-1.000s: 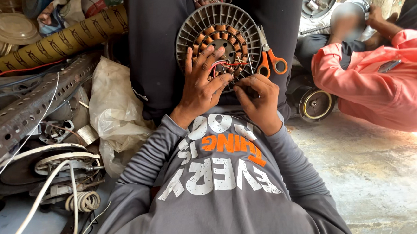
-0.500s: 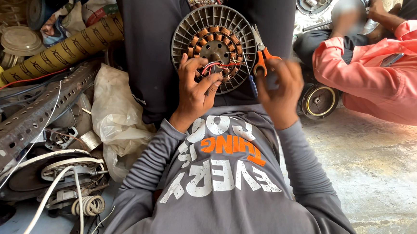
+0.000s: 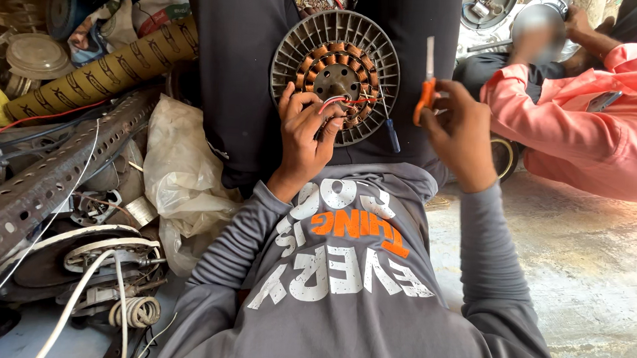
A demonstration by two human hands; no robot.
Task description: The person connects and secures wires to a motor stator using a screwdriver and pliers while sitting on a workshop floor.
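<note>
The left hand (image 3: pixel 302 137) pinches red wires (image 3: pixel 342 101) on the motor coil (image 3: pixel 335 73); the right hand (image 3: pixel 458 132) grips upright scissors (image 3: pixel 427 82) just beside, blades shut.

Grey long-sleeved shirt (image 3: pixel 356 292) with ribbed sleeves, white and orange lettering, dark trousers (image 3: pixel 244 64)

A round grey finned motor stator (image 3: pixel 335 73) with copper coils and red and white wires (image 3: pixel 342 101) is propped upright on the lap, while orange-handled scissors (image 3: pixel 426 86) are held blades-up just right of it.
</note>
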